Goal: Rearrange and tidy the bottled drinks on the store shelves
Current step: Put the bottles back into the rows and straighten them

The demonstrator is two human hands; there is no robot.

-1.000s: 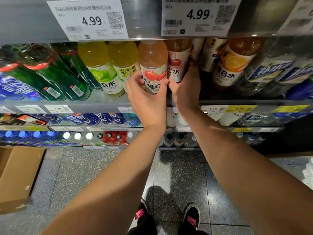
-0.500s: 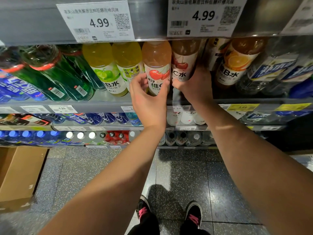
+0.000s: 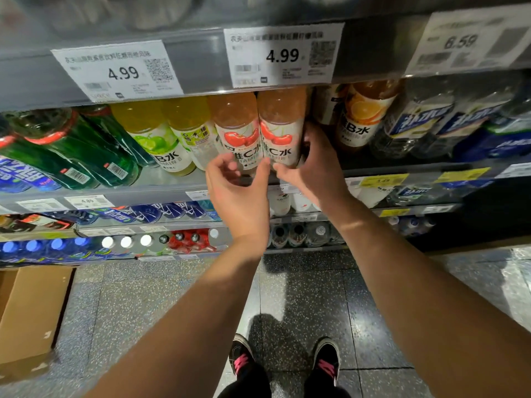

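Observation:
Two cherry-label orange drink bottles stand side by side at the front of the middle shelf (image 3: 172, 185). My left hand (image 3: 238, 196) curls its fingers and thumb round the base of the left cherry bottle (image 3: 234, 124). My right hand (image 3: 314, 168) grips the right cherry bottle (image 3: 283, 122), thumb at its lower front and fingers round its right side. Both labels face outward.
Yellow-green lime bottles (image 3: 149, 133) and tilted green bottles (image 3: 71, 150) stand to the left, an orange-label bottle (image 3: 365, 116) and clear blue-label bottles (image 3: 416, 124) to the right. Lower shelves hold more bottles. A cardboard box (image 3: 31, 314) sits on the floor at the left.
My right hand has brought the right cherry bottle forward and turned its label to the front, level with the left one. My left hand has slid down to the left bottle's base.

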